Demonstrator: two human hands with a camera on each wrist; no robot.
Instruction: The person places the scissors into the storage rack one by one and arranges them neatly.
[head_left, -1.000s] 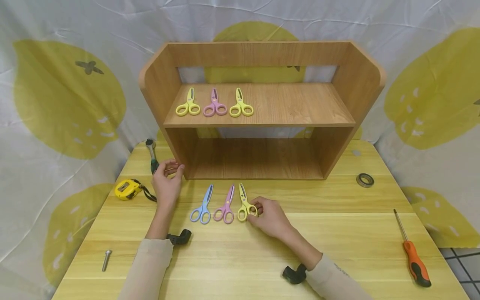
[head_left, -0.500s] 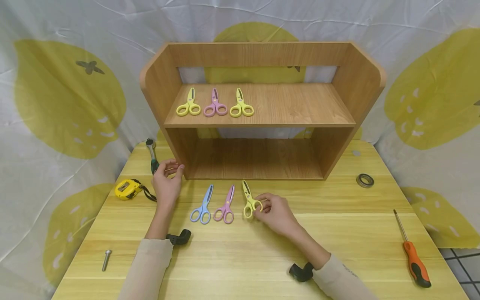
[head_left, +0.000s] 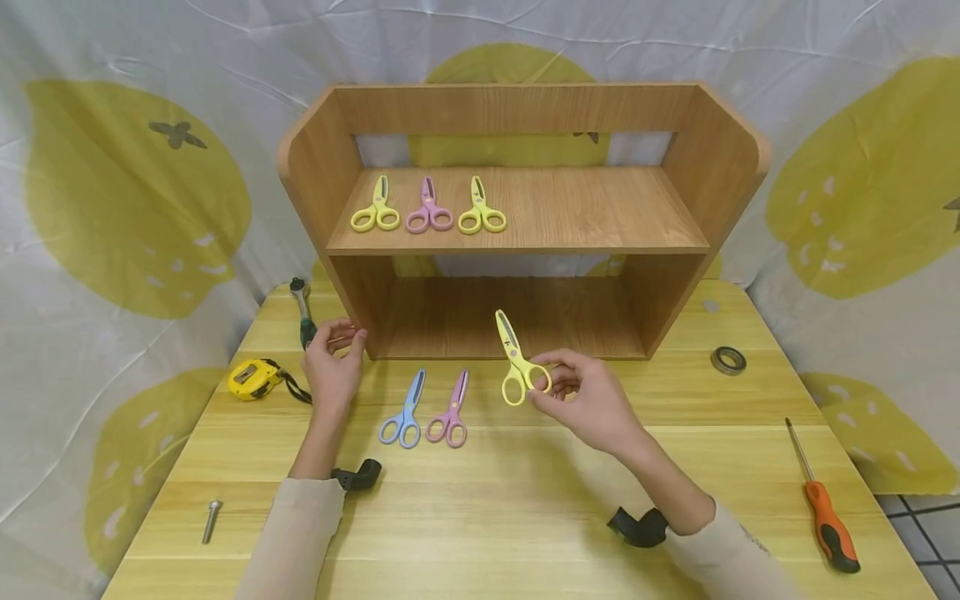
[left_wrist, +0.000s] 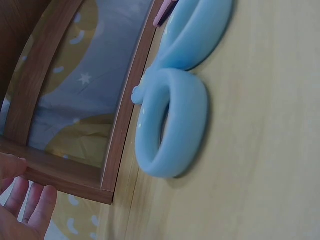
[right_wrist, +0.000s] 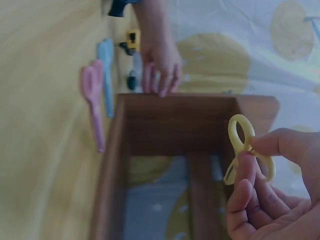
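My right hand (head_left: 577,392) pinches a yellow pair of scissors (head_left: 516,362) by one handle ring and holds it above the table, blades pointing up toward the lower shelf opening; in the right wrist view the yellow scissors (right_wrist: 242,145) sit between thumb and fingers. A blue pair (head_left: 405,412) and a pink pair (head_left: 450,412) lie on the table; the blue handle rings (left_wrist: 172,125) fill the left wrist view. My left hand (head_left: 333,362) rests on the table against the wooden shelf unit's (head_left: 315,167) front left corner, holding nothing. Three scissors (head_left: 427,208) lie on the upper shelf.
A yellow tape measure (head_left: 251,377) and a dark ratchet handle (head_left: 302,304) lie at the left, a bolt (head_left: 210,521) near the front left. At the right are a metal ring (head_left: 729,360) and an orange-handled screwdriver (head_left: 821,508). A patterned cloth hangs behind.
My right hand has lifted the yellow scissors off the table, up and slightly right toward the shelf. The left hand and the other scissors have stayed put.
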